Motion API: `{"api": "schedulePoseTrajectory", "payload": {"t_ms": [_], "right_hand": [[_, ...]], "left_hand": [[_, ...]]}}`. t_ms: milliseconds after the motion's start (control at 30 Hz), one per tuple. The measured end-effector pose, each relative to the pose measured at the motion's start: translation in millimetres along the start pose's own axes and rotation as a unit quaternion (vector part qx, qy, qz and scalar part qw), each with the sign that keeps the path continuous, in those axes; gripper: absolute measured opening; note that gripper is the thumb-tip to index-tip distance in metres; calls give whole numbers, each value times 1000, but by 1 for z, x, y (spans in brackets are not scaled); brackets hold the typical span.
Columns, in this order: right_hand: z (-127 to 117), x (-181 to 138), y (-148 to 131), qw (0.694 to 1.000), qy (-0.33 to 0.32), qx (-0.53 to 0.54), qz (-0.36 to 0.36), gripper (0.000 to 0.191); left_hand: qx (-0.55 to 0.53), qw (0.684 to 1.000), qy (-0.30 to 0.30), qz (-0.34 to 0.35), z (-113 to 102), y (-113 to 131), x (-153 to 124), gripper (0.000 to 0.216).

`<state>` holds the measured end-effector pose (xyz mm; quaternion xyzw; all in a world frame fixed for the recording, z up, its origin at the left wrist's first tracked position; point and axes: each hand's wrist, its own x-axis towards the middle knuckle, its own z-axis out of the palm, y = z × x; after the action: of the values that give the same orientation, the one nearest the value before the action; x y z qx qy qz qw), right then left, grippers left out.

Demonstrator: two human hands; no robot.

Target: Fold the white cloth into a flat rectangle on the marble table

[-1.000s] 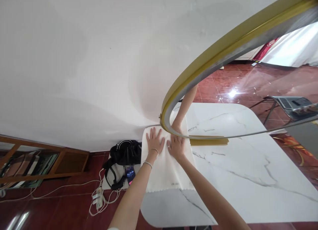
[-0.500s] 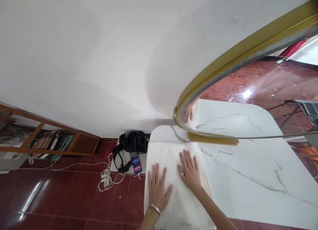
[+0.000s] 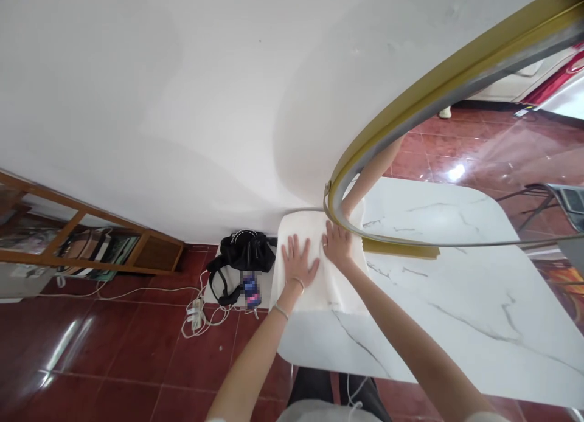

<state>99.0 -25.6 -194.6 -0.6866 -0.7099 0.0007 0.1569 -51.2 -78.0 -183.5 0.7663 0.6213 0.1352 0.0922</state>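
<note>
On my feed I see white fabric cloth (image 3: pixel 314 291) on left end of white, grey-veined, round-cornered table (image 3: pixel 447 349). On cloth: left hand (image 3: pixel 299 266), right hand (image 3: pixel 338 247) to its right. Behind right hand: curved gold-framed mirror (image 3: pixel 456 142), extending right. Narrow gold bar (image 3: pixel 406 249) under mirror, right of cloth. White wall (image 3: pixel 137 93) behind table. Left of table: soft black bag (image 3: pixel 246 252), dark phone (image 3: pixel 252 290) before it. Farther left, on red tiled floor (image 3: pixel 150 337): white power strip (image 3: pixel 196 315); beyond, by wall, brown wooden cabinet (image 3: pixel 157 252).

We see a white table (image 3: pixel 438 325) with grey veins and rounded corners. On its left end lies a white cloth (image 3: pixel 322 283), slightly rumpled; just beside it rests what looks like a gold base (image 3: pixel 401 249).
</note>
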Motion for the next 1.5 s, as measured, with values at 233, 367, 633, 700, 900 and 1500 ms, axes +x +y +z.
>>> {"api": "schedulePoseTrajectory", "payload": {"t_ms": [233, 367, 633, 700, 900, 1500], "right_hand": [[-5, -24, -3, 998, -9, 29, -56, 43], [-27, -104, -24, 991, -21, 43, -126, 43], [-62, -247, -25, 984, -62, -30, -165, 62], [-67, -259, 1, 989, -50, -39, -132, 64], [-76, -257, 73, 998, -12, -54, -44, 62], [-33, -177, -60, 974, -40, 9, -221, 62]], "left_hand": [[22, 999, 16, -36, -3, 1, -21, 54], [41, 998, 36, -21, -17, -11, -101, 61], [50, 997, 25, -51, -7, 33, -184, 69], [37, 999, 10, -16, 3, 59, -177, 72], [-1, 995, -17, 99, 20, 118, -133, 74], [62, 991, 86, -80, -13, -15, -142, 50]]}}
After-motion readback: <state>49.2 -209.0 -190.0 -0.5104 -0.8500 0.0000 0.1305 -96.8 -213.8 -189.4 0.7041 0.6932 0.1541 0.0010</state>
